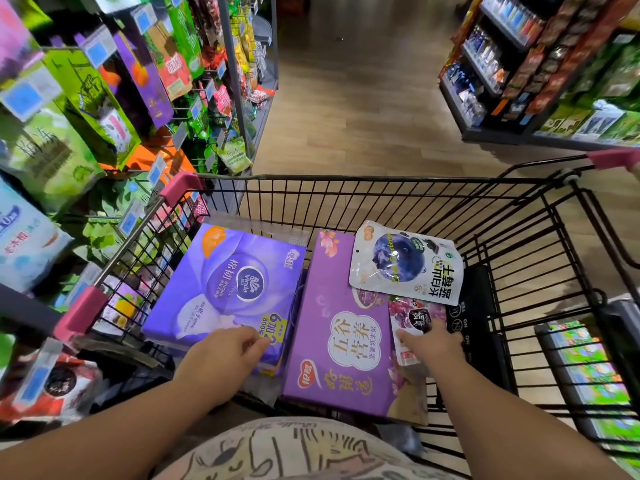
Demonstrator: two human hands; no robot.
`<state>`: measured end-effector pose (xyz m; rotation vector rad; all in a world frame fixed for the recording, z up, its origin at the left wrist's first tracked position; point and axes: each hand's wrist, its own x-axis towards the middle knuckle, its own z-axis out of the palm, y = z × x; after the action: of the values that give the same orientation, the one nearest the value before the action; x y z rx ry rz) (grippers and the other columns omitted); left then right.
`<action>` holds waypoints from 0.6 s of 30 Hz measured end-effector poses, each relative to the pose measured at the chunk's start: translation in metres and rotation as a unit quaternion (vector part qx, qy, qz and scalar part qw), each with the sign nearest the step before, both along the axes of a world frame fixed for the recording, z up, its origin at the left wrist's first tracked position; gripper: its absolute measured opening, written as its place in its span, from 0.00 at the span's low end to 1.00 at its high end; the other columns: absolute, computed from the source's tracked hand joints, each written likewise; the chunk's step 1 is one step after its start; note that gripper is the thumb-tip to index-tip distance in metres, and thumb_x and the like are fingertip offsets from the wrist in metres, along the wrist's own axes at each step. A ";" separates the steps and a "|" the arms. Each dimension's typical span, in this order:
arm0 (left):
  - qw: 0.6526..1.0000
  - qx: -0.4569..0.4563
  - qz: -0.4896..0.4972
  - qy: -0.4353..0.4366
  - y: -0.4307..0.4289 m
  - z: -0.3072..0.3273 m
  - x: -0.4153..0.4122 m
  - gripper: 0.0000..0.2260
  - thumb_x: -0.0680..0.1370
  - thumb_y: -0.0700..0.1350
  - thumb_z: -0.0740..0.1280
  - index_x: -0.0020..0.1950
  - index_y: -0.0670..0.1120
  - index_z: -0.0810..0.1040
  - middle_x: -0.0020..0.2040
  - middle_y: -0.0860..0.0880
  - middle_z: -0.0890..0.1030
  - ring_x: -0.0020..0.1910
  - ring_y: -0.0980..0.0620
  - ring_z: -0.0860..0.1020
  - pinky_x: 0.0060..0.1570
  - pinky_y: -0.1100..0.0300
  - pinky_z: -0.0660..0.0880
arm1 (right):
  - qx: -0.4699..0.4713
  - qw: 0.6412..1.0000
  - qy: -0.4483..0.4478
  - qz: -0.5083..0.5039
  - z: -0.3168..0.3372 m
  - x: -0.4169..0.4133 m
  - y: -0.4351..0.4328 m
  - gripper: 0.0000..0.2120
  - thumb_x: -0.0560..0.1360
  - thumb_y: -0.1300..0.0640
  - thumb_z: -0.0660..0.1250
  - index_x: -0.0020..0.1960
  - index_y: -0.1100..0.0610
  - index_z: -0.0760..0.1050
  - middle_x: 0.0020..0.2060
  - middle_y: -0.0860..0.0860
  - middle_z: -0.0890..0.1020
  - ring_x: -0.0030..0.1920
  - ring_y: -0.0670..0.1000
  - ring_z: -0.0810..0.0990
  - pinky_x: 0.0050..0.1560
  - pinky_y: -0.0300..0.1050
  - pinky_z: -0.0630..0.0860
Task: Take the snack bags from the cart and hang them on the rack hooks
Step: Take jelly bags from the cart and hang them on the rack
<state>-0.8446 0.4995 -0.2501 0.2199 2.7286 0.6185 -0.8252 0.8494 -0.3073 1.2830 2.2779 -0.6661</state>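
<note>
Head view: the left hand [225, 355] is resting on the tissue pack [225, 282] at lower centre, fingers loosely curled, gripping nothing. The right hand [431, 344] is lying on a red snack bag [408, 315] in the cart [346, 188]; whether it is gripping cannot be told. A blueberry snack bag [405, 263] is lying just above, overlapping the purple box [346, 327]. The rack [235, 81] is standing at upper left.
</note>
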 end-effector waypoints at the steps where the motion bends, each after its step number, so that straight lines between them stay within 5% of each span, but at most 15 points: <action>1: 1.000 -0.001 0.000 0.001 0.000 0.000 0.000 0.19 0.78 0.62 0.57 0.37 0.50 0.69 0.33 0.50 0.75 0.39 0.52 0.74 0.35 0.57 0.66 | -0.001 1.000 -0.007 0.009 -0.001 0.000 -0.001 0.48 0.63 0.32 0.73 0.75 0.50 0.58 0.67 0.61 0.66 0.63 0.65 0.73 0.62 0.56 0.73; 4: 1.000 0.001 0.005 -0.008 0.000 0.000 0.000 0.18 0.78 0.62 0.58 0.36 0.51 0.70 0.33 0.51 0.75 0.39 0.51 0.75 0.36 0.58 0.68 | -0.018 1.000 0.004 0.019 -0.002 0.000 -0.018 0.57 0.54 0.34 0.79 0.73 0.52 0.55 0.65 0.60 0.72 0.62 0.63 0.75 0.59 0.55 0.75; 9: 1.000 0.000 0.008 -0.003 -0.001 -0.002 0.001 0.18 0.78 0.62 0.58 0.38 0.50 0.71 0.34 0.51 0.76 0.40 0.51 0.76 0.37 0.57 0.70 | -0.014 0.994 0.107 0.028 0.005 -0.009 -0.045 0.56 0.54 0.45 0.84 0.71 0.53 0.54 0.61 0.58 0.76 0.59 0.60 0.78 0.54 0.51 0.75; 15: 1.000 0.007 0.009 0.013 -0.001 -0.004 -0.001 0.18 0.78 0.62 0.58 0.42 0.48 0.73 0.36 0.51 0.77 0.41 0.49 0.76 0.40 0.56 0.72 | -0.138 0.975 0.172 0.037 0.014 -0.020 -0.069 0.54 0.58 0.53 0.83 0.74 0.54 0.54 0.60 0.55 0.77 0.57 0.57 0.77 0.58 0.48 0.73; 18: 1.000 0.002 0.008 0.002 -0.001 -0.002 -0.001 0.18 0.78 0.62 0.58 0.38 0.50 0.70 0.33 0.50 0.74 0.40 0.50 0.75 0.37 0.56 0.69 | -0.229 0.944 0.230 0.053 0.031 -0.028 -0.090 0.48 0.60 0.61 0.82 0.72 0.52 0.59 0.57 0.51 0.75 0.52 0.52 0.75 0.50 0.41 0.70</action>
<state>-0.8457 0.4984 -0.2526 0.2001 2.7350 0.6285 -0.8528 0.7598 -0.2766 0.8352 2.3086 -1.4796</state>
